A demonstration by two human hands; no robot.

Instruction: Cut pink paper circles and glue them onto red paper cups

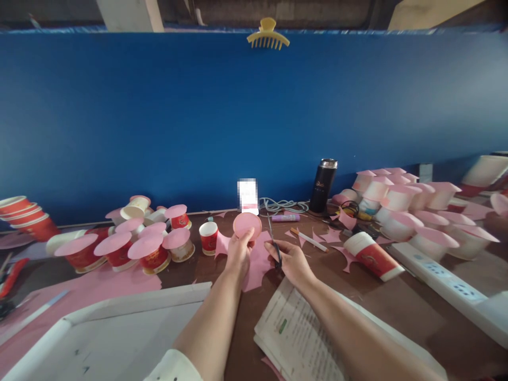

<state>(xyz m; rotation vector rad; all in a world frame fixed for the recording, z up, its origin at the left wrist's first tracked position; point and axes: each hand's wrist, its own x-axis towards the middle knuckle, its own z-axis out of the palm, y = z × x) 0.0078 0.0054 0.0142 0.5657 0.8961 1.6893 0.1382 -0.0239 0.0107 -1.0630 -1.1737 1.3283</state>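
Observation:
My left hand (239, 254) grips a round pink paper disc (246, 225), thumb over its face. It may have a cup behind it, but I cannot tell. In my right hand (291, 260) is a pair of scissors (278, 253), blades pointing up, just right of the disc and apart from it. Below both hands a pink paper sheet (257, 267) lies on the brown table. A small red and white paper cup (209, 238) stands left of my left hand. Pink paper scraps (331, 235) are scattered to the right.
Cups topped with pink paper (153, 251) crowd the left; more pink-topped cups (408, 198) fill the right. A black thermos (323, 185), a purple glue stick (286, 217), a lit phone (248, 196) and a power strip (444, 286) lie around. Printed papers (293, 328) sit under my right forearm.

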